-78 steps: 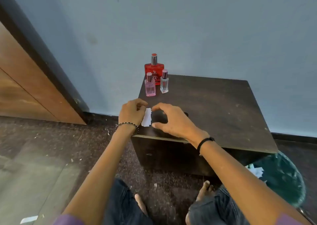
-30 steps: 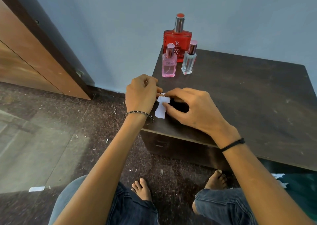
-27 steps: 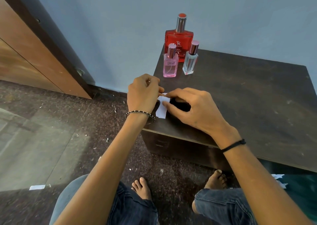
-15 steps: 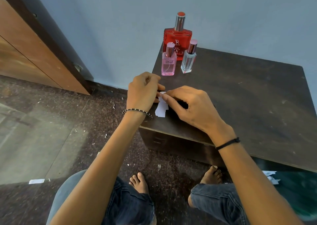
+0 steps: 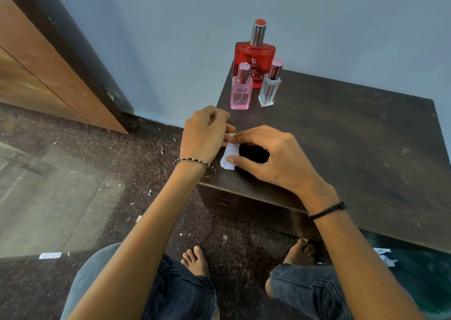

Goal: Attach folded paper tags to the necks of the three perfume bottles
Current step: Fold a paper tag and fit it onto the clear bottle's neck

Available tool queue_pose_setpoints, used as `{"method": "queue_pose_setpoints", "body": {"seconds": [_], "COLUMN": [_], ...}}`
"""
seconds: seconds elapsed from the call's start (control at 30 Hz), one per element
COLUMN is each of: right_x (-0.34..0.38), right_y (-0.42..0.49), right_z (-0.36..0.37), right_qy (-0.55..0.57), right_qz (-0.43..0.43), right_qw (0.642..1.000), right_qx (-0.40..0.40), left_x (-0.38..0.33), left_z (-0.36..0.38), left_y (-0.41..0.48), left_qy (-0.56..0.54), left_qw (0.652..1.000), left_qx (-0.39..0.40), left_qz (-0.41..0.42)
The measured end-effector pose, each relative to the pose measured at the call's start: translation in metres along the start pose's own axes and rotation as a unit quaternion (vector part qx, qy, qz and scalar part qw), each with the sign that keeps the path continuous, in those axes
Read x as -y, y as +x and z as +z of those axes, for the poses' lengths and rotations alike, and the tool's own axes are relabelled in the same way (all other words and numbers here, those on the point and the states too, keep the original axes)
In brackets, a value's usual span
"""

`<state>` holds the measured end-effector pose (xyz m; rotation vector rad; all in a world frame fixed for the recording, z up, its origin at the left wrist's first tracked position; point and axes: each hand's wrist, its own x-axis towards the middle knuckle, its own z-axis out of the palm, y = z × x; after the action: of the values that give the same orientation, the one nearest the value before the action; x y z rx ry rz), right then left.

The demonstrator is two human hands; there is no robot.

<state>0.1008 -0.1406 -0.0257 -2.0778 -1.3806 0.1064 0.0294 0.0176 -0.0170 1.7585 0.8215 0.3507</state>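
Note:
Three perfume bottles stand at the back left corner of a dark wooden table (image 5: 353, 134): a tall red bottle (image 5: 255, 58), a small pink bottle (image 5: 241, 92) in front of it and a small clear bottle (image 5: 269, 88) to the right. No tag shows on their necks. A small white paper tag (image 5: 229, 156) lies near the table's left front edge. My left hand (image 5: 205, 134) pinches its top end. My right hand (image 5: 271, 156) grips it with forefinger on top and thumb on the lower part. A black object under my right palm is mostly hidden.
The table stands against a blue wall. A brown wooden door (image 5: 36, 75) is at the left. Paper scraps (image 5: 50, 255) lie on the dark speckled floor. My bare feet (image 5: 196, 258) are below the table's front edge. A green bin (image 5: 427, 283) with paper sits at the lower right.
Both hands stay on the paper tag; my right thumb has slid down onto its lower part. The view has shifted slightly closer.

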Motion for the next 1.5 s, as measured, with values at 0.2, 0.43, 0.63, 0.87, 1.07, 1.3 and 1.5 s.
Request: {"method": "queue_pose_setpoints", "body": {"seconds": [0.2, 0.43, 0.63, 0.87, 1.07, 1.3, 1.5], "right_x": [-0.001, -0.003, -0.001, 0.001, -0.002, 0.002, 0.007], "right_y": [-0.001, 0.002, 0.004, 0.008, 0.010, 0.011, 0.011], "right_z": [-0.002, 0.002, 0.004, 0.008, 0.010, 0.011, 0.014], "right_qy": [-0.005, -0.006, 0.045, 0.133, 0.128, 0.056, 0.044], "right_qz": [-0.008, 0.000, 0.040, 0.093, 0.100, 0.051, 0.083], "right_qw": [1.000, 1.000, 0.997, 0.982, 0.984, 0.993, 0.984], "right_qx": [0.024, -0.005, -0.047, -0.092, -0.069, -0.096, -0.152], "left_x": [-0.001, -0.001, -0.001, 0.001, 0.000, 0.001, 0.002], "left_z": [0.000, 0.000, -0.006, -0.022, -0.022, -0.020, -0.019], "left_y": [0.000, 0.002, 0.007, 0.014, 0.008, 0.008, 0.010], "left_qy": [0.001, 0.011, 0.002, -0.006, 0.083, 0.077, 0.082], "left_qw": [1.000, 1.000, 0.999, 0.988, 0.987, 0.989, 0.990], "left_qx": [0.001, 0.010, 0.041, 0.148, 0.139, 0.126, 0.118], "left_qz": [-0.004, -0.011, -0.015, -0.049, 0.007, 0.014, 0.011]}}
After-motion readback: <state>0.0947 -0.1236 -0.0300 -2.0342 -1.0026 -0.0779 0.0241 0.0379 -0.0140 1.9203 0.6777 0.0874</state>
